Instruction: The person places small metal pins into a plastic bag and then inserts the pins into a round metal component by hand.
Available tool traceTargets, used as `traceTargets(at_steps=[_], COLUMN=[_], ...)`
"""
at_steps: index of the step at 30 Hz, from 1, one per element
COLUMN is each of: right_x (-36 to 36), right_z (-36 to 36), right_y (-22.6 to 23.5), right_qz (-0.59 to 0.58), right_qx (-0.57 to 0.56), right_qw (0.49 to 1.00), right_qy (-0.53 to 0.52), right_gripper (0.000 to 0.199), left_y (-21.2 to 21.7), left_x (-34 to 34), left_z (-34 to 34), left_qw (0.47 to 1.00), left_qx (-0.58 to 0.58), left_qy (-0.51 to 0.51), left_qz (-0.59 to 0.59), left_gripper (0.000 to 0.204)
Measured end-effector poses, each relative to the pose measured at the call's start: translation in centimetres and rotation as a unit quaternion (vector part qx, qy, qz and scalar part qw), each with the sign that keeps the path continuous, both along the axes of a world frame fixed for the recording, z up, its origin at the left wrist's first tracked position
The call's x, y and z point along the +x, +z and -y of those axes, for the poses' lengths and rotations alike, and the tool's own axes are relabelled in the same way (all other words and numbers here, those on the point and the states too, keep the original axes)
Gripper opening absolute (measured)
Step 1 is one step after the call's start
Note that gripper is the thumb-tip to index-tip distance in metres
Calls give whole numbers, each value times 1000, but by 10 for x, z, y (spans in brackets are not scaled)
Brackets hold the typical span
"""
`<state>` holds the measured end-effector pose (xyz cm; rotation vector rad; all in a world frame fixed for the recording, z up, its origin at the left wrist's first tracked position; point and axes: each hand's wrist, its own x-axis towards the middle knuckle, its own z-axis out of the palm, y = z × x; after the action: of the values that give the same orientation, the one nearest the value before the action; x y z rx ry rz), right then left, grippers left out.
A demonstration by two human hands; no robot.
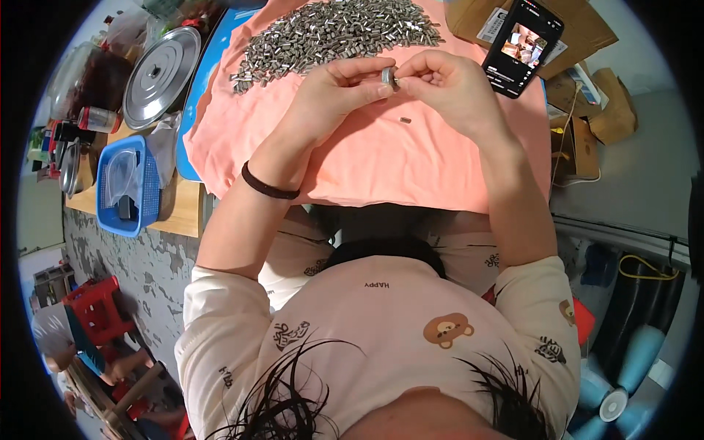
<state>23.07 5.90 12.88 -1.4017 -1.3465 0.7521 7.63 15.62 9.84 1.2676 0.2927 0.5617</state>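
My left hand (334,92) pinches a short silver metal ring (386,75) between thumb and fingers, above the pink cloth (352,161). My right hand (451,92) meets it from the other side. Its thumb and forefinger are closed at the ring's darker edge, and whether they hold a separate small part is hidden. Beyond both hands spreads a large heap of small silver metal cylinders (330,37). One loose metal cylinder (405,119) lies by itself on the cloth, just below my right hand's fingers.
At the far right a phone (524,48) leans on a cardboard box (587,33). To the left are a metal pot lid (163,77) and a blue basket (150,187). A fan with blue blades (638,356) stands lower right; another person (77,356) is lower left.
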Motion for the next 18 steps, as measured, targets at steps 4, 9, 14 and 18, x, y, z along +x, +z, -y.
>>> traceTargets(at_steps=[4,9,14,18], right_x=[-9,3,20,32], right_z=[5,4,-4,-6], right_y=[7,1,-2,-1], right_qz=[176,91,67,18], right_qx=[30,24,-83,-68], right_qw=[983,995,994,995], right_qy=[-48,-20,22,72], right_gripper=[8,9,12,15], left_y=[2,2,3,3], left_x=[0,-1,4,5], left_z=[3,3,8,10], left_qw=[998,999,999,998], left_qx=[49,34,31,44], left_qy=[16,5,-9,-17], left_qz=[-30,-29,-33,-48], left_gripper=[32,32,32,33])
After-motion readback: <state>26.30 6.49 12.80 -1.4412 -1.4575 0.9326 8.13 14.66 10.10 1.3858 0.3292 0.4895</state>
